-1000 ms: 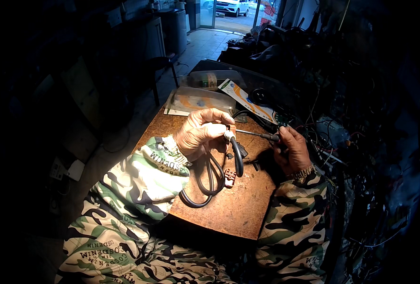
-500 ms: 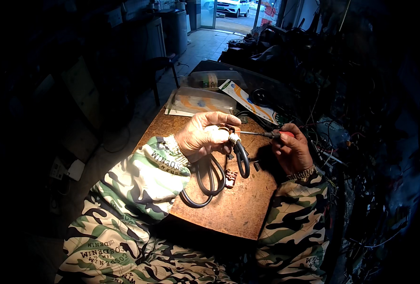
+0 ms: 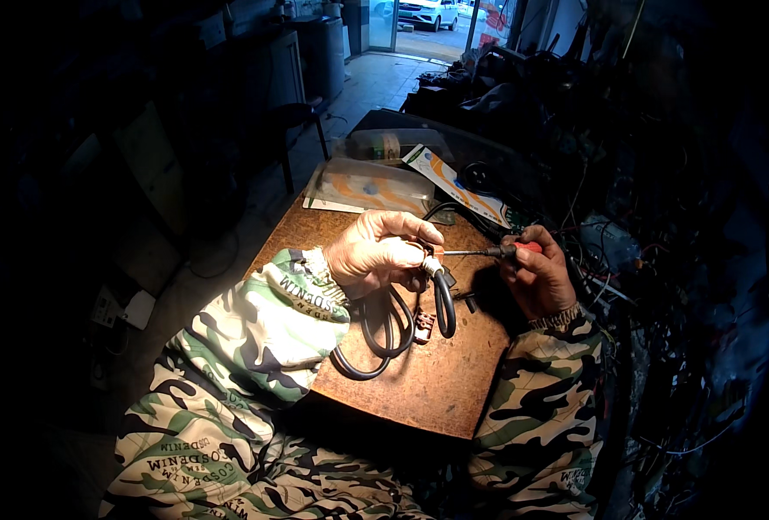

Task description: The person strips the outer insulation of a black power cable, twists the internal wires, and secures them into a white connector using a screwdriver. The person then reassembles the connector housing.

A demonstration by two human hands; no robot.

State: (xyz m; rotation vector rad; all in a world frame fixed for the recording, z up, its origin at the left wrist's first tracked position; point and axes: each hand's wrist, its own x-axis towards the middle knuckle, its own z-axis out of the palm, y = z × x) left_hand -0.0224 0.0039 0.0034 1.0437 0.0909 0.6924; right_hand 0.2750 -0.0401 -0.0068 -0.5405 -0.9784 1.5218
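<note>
My left hand (image 3: 379, 251) is closed round the end of a thick black cable (image 3: 443, 303), where a pale collar and a small orange-brown part stick out past my fingertips. Most of that end is hidden by the fingers. In my right hand (image 3: 540, 276) is a screwdriver (image 3: 497, 251) with a red and black handle. Its thin metal shaft points left, with the tip at the orange-brown part. The cable hangs in loops below my left hand onto the wooden table (image 3: 402, 399). On the wood beneath lies a small reddish-brown plastic piece (image 3: 424, 327).
A clear plastic package (image 3: 371, 184) and a white and orange card (image 3: 454, 184) lie at the table's far side, beside a coiled black cord (image 3: 480, 178). Tangled wires (image 3: 597, 282) crowd the right. A dark stool (image 3: 293, 121) stands beyond on the left.
My left hand, with the cable end, has shifted slightly down and right. The screwdriver has dropped a little too, its tip still at the part. The hanging loop sits slightly lower.
</note>
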